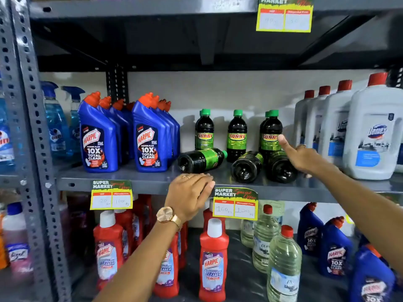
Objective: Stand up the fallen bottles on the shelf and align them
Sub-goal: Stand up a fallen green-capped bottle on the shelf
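Dark Sunny bottles with green caps and labels stand on the middle grey shelf (122,176): one at the left (204,129), one in the middle (237,132), a pair at the right (271,130). Three more lie fallen in front: one sideways (200,160), one bottom-forward (247,167), and one bottom-forward (280,168) under my right hand. My right hand (299,155) rests on that rightmost fallen bottle, thumb raised against the standing pair. My left hand (189,194) hovers at the shelf's front edge, just below the sideways bottle, fingers curled and holding nothing.
Blue Harpic bottles (98,138) stand left of the Sunny bottles, large white Domex jugs (373,131) to the right. Price tags (235,203) hang on the shelf lip. The shelf below holds red Harpic bottles (213,258) and clear bottles (283,269). A perforated steel upright (32,127) stands at left.
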A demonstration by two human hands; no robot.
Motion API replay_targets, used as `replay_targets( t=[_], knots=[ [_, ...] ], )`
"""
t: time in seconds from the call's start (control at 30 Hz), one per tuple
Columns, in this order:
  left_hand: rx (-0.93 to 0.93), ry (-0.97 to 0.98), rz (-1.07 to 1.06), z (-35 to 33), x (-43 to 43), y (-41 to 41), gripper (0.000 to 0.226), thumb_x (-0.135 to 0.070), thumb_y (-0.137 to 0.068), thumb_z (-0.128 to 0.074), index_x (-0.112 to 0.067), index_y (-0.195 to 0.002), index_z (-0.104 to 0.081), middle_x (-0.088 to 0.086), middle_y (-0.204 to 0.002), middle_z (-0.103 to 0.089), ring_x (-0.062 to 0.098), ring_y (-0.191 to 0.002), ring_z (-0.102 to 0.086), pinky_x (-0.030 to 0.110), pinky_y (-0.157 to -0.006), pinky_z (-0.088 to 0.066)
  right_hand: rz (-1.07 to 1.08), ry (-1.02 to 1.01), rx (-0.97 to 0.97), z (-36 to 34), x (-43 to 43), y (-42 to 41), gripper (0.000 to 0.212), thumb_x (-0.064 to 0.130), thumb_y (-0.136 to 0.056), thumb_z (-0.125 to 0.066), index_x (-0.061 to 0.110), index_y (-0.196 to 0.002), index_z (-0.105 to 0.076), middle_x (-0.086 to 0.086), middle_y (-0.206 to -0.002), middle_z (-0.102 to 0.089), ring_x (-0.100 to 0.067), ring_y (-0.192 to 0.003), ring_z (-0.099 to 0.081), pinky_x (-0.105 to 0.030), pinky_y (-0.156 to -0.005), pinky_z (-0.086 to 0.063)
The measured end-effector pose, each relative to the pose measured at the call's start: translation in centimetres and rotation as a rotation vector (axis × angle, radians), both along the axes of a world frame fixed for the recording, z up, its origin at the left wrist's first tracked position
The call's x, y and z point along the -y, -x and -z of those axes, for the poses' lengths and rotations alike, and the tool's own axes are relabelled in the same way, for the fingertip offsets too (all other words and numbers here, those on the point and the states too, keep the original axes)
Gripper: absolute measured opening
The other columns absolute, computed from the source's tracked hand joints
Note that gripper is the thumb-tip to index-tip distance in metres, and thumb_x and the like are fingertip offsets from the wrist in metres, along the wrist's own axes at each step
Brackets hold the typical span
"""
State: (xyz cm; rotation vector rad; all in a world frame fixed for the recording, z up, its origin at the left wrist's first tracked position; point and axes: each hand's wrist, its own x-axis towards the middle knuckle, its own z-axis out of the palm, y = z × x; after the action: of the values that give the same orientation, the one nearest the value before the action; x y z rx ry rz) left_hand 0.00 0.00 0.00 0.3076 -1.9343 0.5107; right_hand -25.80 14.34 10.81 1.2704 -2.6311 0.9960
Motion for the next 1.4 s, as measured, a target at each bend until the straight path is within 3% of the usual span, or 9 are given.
replay_targets(
  t=[0.13, 0.2, 0.27, 0.53, 0.7, 0.97, 1.17, 1.27, 1.4],
  knots=[
    [-0.126, 0.014, -0.143, 1.2, -0.1, 1.6, 0.031, -0.028, -0.096, -0.044, -0.017, -0.096, -0.073, -0.005, -0.096, -0.075, 0.015, -0.088, -0.067, 0.032, -0.074, -0.044, -0.023, -0.193, 0.325, -0.9, 1.1, 0.1, 0.12, 0.092, -0.068, -0.013, 0.012, -0.156, -0.021, -0.023, -0.16, -0.026, -0.041, -0.141, -0.036, -0.053, -0.11, -0.038],
    [-0.155, 0.028, -0.142, 1.4, 0.1, 1.8, 0.031, -0.028, -0.097, -0.044, -0.017, -0.095, -0.073, -0.005, -0.096, -0.074, 0.017, -0.086, -0.066, 0.033, -0.073, -0.041, 0.056, -0.19, 0.436, -1.4, 1.9, 0.7, 0.108, 0.088, -0.07, -0.041, 0.005, -0.139, -0.046, -0.026, -0.123, -0.059, -0.034, -0.101, -0.065, -0.037, -0.072, -0.061],
    [-0.18, 0.052, -0.156, 1.5, 0.3, 1.8, 0.031, -0.028, -0.097, -0.044, -0.016, -0.095, -0.073, -0.005, -0.095, -0.074, 0.017, -0.085, -0.066, 0.032, -0.073, -0.04, 0.063, -0.192, 0.51, -1.5, 2.5, 1.2, 0.083, 0.075, -0.07, -0.061, 0.002, -0.11, -0.058, -0.017, -0.084, -0.065, -0.024, -0.063, -0.065, -0.024, -0.043, -0.055],
    [-0.182, -0.019, -0.142, 1.6, -0.2, 1.8, 0.033, -0.027, -0.097, -0.043, -0.015, -0.097, -0.074, -0.004, -0.098, -0.075, 0.016, -0.09, -0.066, 0.029, -0.08, -0.039, -0.103, 0.384, 0.666, 2.3, 1.9, 3.2, 0.047, 0.06, -0.078, -0.064, 0.019, -0.101, -0.06, -0.005, -0.097, -0.063, -0.022, -0.083, -0.059, -0.027, -0.073, -0.044],
    [-0.192, -0.056, -0.145, 1.6, -0.4, 1.9, 0.034, -0.027, -0.097, -0.042, -0.016, -0.096, -0.074, -0.005, -0.097, -0.075, 0.016, -0.091, -0.066, 0.03, -0.081, -0.039, 0.066, 0.702, 0.475, 3.5, 2.1, 4.0, 0.08, 0.073, -0.065, -0.063, 0.005, -0.106, -0.06, -0.015, -0.117, -0.064, -0.033, -0.106, -0.061, -0.049, -0.096, -0.05],
    [-0.212, -0.074, -0.163, 1.7, -0.6, 2.1, 0.033, -0.028, -0.096, -0.043, -0.017, -0.094, -0.074, -0.006, -0.096, -0.075, 0.015, -0.091, -0.067, 0.03, -0.082, -0.039, 0.065, 0.468, -0.018, 3.0, 3.4, 4.3, 0.073, 0.059, -0.08, -0.066, -0.002, -0.116, -0.048, -0.023, -0.111, -0.063, -0.043, -0.106, -0.061, -0.052, -0.089, -0.05],
    [-0.276, -0.043, -0.181, 1.9, -0.4, 2.7, 0.03, -0.026, -0.093, -0.046, -0.016, -0.091, -0.075, -0.006, -0.092, -0.075, 0.016, -0.088, -0.067, 0.032, -0.08, -0.041, -0.158, 0.533, 0.244, 3.2, 3.6, 5.4, 0.053, 0.03, -0.081, -0.076, 0.002, -0.121, -0.055, -0.006, -0.105, -0.062, -0.024, -0.096, -0.057, -0.03, -0.08, -0.044],
    [-0.304, -0.032, -0.179, 1.9, -0.4, 2.9, 0.03, -0.025, -0.092, -0.046, -0.016, -0.088, -0.075, -0.006, -0.09, -0.075, 0.016, -0.086, -0.066, 0.03, -0.08, -0.038, -0.267, 0.556, 0.39, 3.4, 3.4, 5.8, 0.017, -0.004, -0.078, -0.067, 0.011, -0.087, -0.067, -0.003, -0.084, -0.07, -0.02, -0.086, -0.061, -0.022, -0.066, -0.043],
    [-0.321, -0.051, -0.184, 1.8, -0.5, 3.1, 0.031, -0.024, -0.093, -0.045, -0.017, -0.085, -0.074, -0.006, -0.087, -0.075, 0.016, -0.082, -0.064, 0.03, -0.077, -0.036, -0.18, 0.548, 0.305, 3.5, 3.3, 5.9, 0.019, 0.007, -0.074, -0.076, 0.02, -0.077, -0.062, -0.004, -0.082, -0.067, -0.025, -0.09, -0.06, -0.026, -0.069, -0.044]
  ],
)
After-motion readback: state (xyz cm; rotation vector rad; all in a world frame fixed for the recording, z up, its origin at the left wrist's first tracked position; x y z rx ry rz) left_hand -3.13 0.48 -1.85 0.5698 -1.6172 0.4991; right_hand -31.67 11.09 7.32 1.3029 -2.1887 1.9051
